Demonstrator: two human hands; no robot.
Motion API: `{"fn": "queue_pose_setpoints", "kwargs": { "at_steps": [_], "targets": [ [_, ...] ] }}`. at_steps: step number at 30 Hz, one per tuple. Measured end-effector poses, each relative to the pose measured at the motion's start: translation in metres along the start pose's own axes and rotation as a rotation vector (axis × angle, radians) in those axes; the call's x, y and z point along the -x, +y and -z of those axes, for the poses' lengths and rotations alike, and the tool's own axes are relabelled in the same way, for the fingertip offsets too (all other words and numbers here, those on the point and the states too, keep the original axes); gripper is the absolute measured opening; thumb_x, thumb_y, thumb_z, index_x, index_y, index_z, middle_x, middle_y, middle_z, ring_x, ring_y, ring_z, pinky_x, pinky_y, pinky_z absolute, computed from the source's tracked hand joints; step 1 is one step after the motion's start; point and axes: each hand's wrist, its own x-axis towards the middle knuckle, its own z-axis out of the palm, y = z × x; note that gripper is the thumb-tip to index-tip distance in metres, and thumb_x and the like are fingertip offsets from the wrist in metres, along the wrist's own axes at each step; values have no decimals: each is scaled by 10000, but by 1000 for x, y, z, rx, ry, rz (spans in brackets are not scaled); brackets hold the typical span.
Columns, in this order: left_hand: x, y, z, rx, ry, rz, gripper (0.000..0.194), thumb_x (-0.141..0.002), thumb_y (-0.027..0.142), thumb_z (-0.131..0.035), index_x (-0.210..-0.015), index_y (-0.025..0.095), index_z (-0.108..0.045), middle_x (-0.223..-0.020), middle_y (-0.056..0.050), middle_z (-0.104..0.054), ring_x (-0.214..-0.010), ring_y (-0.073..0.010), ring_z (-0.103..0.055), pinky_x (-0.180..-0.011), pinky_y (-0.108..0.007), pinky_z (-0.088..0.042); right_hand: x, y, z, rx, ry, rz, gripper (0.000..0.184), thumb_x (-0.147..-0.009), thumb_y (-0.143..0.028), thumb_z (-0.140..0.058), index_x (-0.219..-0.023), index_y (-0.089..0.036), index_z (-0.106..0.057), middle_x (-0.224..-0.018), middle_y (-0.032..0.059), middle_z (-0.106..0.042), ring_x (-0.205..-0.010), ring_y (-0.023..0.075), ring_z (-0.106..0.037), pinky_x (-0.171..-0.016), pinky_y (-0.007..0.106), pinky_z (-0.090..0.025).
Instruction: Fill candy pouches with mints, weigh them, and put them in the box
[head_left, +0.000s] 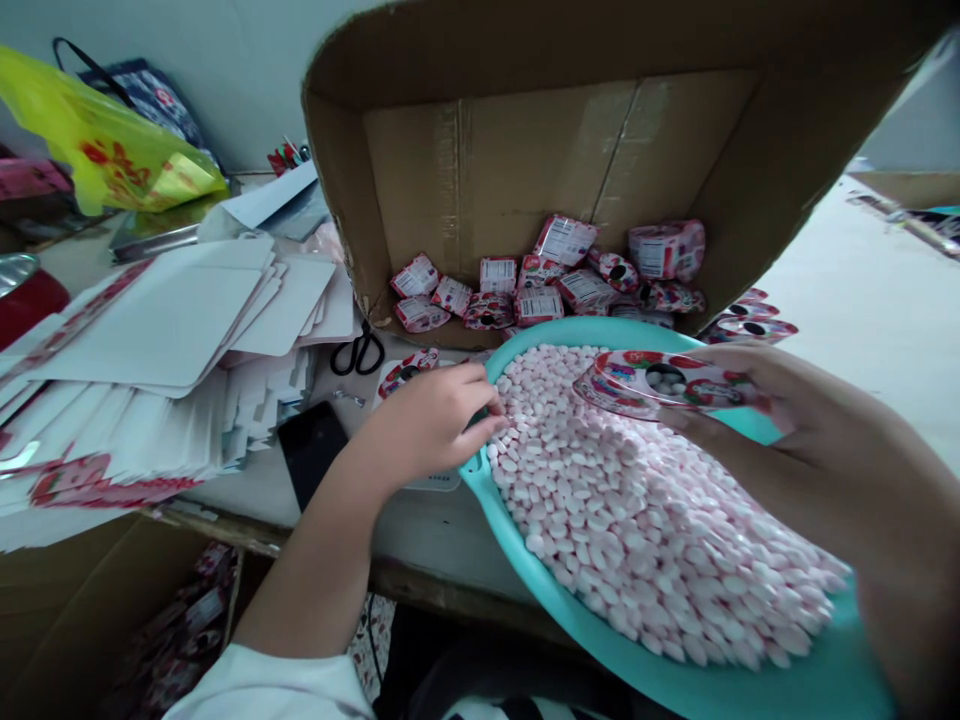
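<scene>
Candy packet point(667, 382) gripped in right hand point(795, 430), right of frame; left hand point(450, 415), centre, partly curled at basin point(517, 540) rim, touching pale-pink candies point(637, 500).

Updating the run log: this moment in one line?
Left hand: at basin rim | Right hand: holds packet above candies | Behind: box with packets

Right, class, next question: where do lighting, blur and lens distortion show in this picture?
Head view: the right hand looks smeared, especially towards the wrist; the cardboard box has curving edges, likely wide-lens distortion; its upper right inside sinks into shadow; the white tabletop on the right looks pale and washed out.
</scene>
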Motion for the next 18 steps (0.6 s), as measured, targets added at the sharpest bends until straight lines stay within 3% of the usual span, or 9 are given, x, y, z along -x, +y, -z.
{"fn": "queue_pose_setpoints", "kwargs": {
  "at_steps": [6,12,18],
  "targets": [
    [-4,-2,-8,5,50,93,220,-977,307,-557,-1009,173,-728,-999,-75,-653,-961,-236,-640,-874,-363,-495,0,2,-2,0,2,8,425,-871,-601,-623,-1201,-336,-650,-1139,38,-710,-937,252,-696,-554,290,-523],
    [-2,3,-1,4,-11,146,251,-964,324,-551,-1010,189,-757,-981,-70,-671,-901,-228,-653,-809,-352,-502,1,4,-3,-20,1,2,434,-880,-614,-603,-1214,-340,-636,-1164,46,-702,-995,289,-685,-618,338,-550],
    [-2,10,-2,-5,29,155,218,-939,290,-564,-980,196,-757,-983,-63,-688,-907,-225,-662,-802,-340,-503,-1,1,-3,-12,-14,-7,460,-868,-635,-604,-1202,-320,-642,-1163,63,-708,-970,306,-696,-585,337,-542]
  ]
}}
